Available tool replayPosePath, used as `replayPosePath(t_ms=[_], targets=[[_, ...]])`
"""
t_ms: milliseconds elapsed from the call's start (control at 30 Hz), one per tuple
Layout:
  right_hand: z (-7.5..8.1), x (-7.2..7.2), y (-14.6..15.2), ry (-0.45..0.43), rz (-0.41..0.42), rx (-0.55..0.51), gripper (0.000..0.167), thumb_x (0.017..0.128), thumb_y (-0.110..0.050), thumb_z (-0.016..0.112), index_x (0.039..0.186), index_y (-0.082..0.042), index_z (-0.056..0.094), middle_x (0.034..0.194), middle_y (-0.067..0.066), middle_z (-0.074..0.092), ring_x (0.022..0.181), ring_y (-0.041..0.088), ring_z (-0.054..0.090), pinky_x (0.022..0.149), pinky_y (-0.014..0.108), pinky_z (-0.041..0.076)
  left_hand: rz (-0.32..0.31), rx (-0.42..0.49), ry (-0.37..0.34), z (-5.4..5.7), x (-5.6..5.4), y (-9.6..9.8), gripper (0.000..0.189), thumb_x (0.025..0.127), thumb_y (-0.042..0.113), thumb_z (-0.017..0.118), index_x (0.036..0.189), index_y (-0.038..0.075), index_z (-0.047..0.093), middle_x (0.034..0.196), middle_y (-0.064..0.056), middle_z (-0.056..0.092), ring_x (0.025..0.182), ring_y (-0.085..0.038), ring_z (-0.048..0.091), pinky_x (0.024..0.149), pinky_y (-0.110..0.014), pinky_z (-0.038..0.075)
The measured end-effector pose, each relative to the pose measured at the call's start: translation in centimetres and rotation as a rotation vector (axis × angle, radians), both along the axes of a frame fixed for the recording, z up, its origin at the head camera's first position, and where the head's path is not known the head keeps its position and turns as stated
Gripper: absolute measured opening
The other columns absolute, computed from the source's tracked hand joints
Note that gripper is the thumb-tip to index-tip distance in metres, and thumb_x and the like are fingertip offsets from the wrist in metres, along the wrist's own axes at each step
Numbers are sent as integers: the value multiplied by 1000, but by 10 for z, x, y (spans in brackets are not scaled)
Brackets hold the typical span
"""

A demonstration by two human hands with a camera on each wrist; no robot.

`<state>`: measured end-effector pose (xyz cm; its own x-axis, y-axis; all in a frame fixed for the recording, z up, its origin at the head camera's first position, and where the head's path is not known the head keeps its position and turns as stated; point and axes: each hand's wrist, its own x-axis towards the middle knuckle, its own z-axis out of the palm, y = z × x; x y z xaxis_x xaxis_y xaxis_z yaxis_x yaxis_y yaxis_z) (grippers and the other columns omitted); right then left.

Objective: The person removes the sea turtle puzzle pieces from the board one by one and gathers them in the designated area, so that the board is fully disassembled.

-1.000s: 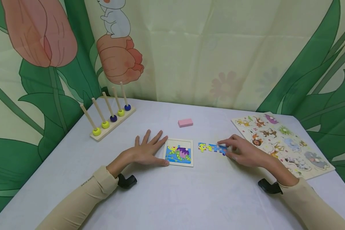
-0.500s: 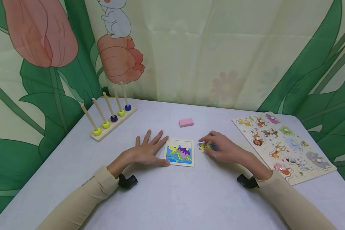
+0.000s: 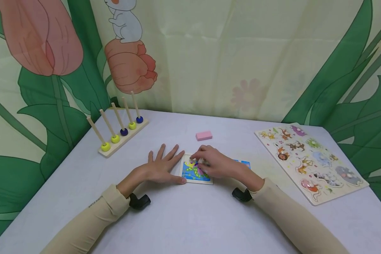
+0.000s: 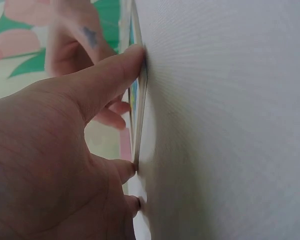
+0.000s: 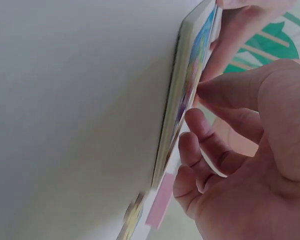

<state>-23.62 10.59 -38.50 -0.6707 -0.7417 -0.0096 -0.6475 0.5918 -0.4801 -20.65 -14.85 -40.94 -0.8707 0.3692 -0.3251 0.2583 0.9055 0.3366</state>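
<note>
A small wooden jigsaw tray with a blue, green and purple picture lies on the table. Spread flat, my left hand rests at its left side, with the thumb on the tray's near left corner. My right hand is over the tray's upper part, thumb and forefinger together, pinching a puzzle piece that the fingers almost wholly hide. Its other fingers are curled. Blue loose puzzle pieces lie right of the tray, partly behind the right hand.
A pink block sits behind the tray. At back left stands a wooden peg rack with yellow and blue beads. A large animal peg puzzle board lies at the right. A printed curtain hangs behind the table.
My right hand has moved left from the loose pieces to over the tray, picking up a puzzle piece on the way. My left hand stays at the tray's left side.
</note>
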Motion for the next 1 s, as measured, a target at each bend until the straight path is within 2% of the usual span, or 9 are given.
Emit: replayPosePath(t_ms=[233, 400, 600, 767, 1000], targets=[[-2, -1, -15, 24, 56, 11, 38, 99, -4, 59, 134, -11, 74, 122, 8, 66, 108, 20, 57, 95, 35, 50, 6, 6, -7, 5, 2, 1, 107, 88, 79, 62, 171, 36, 9, 181, 4, -13, 164, -46, -22, 120, -83, -10], [-3, -1, -21, 9, 61, 28, 39, 99, -3, 58, 134, -12, 74, 123, 7, 65, 112, 21, 57, 101, 40, 49, 5, -4, -10, 0, 0, -3, 108, 88, 81, 61, 171, 36, 8, 180, 5, -14, 164, -46, -23, 120, -83, -9], [0, 1, -23, 6, 74, 40, 39, 98, -2, 60, 134, -10, 74, 122, 7, 67, 110, 19, 58, 101, 38, 52, 3, 15, -2, -5, -1, -5, 110, 86, 82, 61, 171, 35, 9, 181, 4, -13, 164, -46, -23, 120, -83, -10], [1, 1, -22, 3, 88, 41, 39, 98, -1, 60, 134, -8, 73, 123, 9, 68, 110, 19, 60, 101, 36, 54, 3, 17, 1, -4, 0, -4, 110, 86, 80, 63, 171, 35, 9, 181, 3, -12, 164, -47, -22, 120, -83, -10], [2, 0, -19, -20, 83, 49, 42, 98, 2, 58, 136, -7, 72, 126, 11, 67, 115, 22, 61, 105, 40, 53, 8, 27, 5, -1, 1, 0, 108, 87, 78, 63, 171, 35, 11, 181, 3, -11, 164, -46, -22, 120, -83, -10]])
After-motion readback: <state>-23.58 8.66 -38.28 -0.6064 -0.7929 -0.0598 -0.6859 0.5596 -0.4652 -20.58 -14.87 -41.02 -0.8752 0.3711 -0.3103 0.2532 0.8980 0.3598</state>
